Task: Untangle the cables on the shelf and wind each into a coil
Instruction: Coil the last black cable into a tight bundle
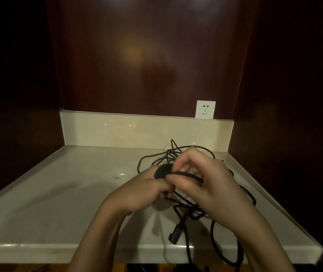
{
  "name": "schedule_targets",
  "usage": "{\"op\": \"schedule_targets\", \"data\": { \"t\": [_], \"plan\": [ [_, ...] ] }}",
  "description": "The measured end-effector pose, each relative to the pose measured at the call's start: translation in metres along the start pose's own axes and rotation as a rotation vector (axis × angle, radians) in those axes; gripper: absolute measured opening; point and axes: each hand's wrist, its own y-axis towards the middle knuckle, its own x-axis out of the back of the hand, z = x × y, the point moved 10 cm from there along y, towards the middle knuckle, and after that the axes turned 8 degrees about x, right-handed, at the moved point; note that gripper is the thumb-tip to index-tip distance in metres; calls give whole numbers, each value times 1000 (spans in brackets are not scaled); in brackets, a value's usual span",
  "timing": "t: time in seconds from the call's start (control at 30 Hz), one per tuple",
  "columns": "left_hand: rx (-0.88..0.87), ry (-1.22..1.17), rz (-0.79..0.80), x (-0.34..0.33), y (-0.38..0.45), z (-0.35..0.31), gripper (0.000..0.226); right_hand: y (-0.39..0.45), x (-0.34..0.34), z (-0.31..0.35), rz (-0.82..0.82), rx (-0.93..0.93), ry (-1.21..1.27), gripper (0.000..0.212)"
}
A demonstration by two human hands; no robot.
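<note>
A tangle of black cable (178, 154) lies on the pale stone shelf (68, 193), right of centre. My left hand (139, 191) holds a small wound coil of black cable (163, 170) around its fingers. My right hand (205, 183) pinches a strand of the same cable (188, 175) right beside the coil. Below my hands a black plug (175, 231) rests near the shelf's front edge. More cable loops (215, 242) trail over the front edge on the right, partly hidden by my right forearm.
A white wall socket (205, 109) sits on the dark wooden back panel above the stone upstand (117, 130). Dark wooden walls close in the shelf on both sides. The shelf's front edge (58, 250) runs across the bottom of the view.
</note>
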Motion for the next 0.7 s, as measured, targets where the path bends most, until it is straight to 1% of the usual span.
{"op": "schedule_targets", "data": {
  "t": [0.07,0.1,0.13,0.2,0.23,0.27,0.3,0.33,0.37,0.4,0.43,0.47,0.5,0.57,0.6,0.63,0.7],
  "plan": [
    [-2,-50,-21,7,1,1,14,-2,-6,3,60,24,-83,13],
    [6,-96,22,6,-1,1,16,-2,-6,-1,60,15,-93,14],
    [12,-147,86,3,-5,1,18,-2,-4,-7,31,-7,-57,16],
    [3,-296,155,3,-14,-2,18,0,2,-21,-97,-62,137,18],
    [26,-389,137,7,-16,-1,19,-1,5,-27,-168,-84,240,18],
    [45,-467,109,10,-16,0,26,-3,7,-32,-221,-93,306,16],
    [43,-504,82,15,-16,2,33,-4,7,-35,-255,-89,316,14],
    [29,-508,46,18,-15,4,33,-5,7,-37,-285,-76,276,12],
    [15,-499,28,18,-15,5,27,-6,6,-36,-316,-66,211,13],
    [27,-527,36,15,-17,5,21,-7,6,-37,-355,-66,141,17],
    [50,-561,63,8,-17,3,19,-9,7,-39,-406,-75,78,23],
    [74,-598,91,1,-17,2,25,-13,8,-41,-465,-90,30,27],
    [64,-622,114,-3,-14,1,35,-17,7,-43,-513,-113,7,28],
    [1,-674,133,-7,-7,-7,60,-24,-2,-48,-553,-148,11,17],
    [-31,-724,139,-8,-4,-10,66,-26,-7,-48,-550,-143,-6,9],
    [-73,-755,142,-6,0,-12,64,-28,-14,-46,-533,-135,-33,4],
    [-166,-804,119,-2,1,-23,56,-30,-27,-44,-487,-140,-66,12]
  ]
}}
